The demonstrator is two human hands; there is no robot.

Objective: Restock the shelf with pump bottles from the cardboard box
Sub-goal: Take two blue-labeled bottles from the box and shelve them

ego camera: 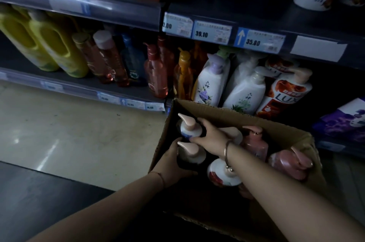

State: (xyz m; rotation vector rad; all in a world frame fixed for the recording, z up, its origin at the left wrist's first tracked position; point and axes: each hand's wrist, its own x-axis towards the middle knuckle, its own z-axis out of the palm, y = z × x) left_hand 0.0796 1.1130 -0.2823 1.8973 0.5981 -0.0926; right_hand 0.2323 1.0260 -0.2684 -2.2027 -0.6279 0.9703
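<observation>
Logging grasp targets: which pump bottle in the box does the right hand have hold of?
The far-left bottle, white with a pink pump, in the box's back corner. The right hand wraps its shoulder; the left hand grips the bottle just in front.

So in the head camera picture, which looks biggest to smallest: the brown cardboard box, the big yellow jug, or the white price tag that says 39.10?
1. Brown cardboard box, though it is nearest the camera.
2. Big yellow jug on the shelf.
3. White price tag reading 39.10, clearly smallest.
</observation>
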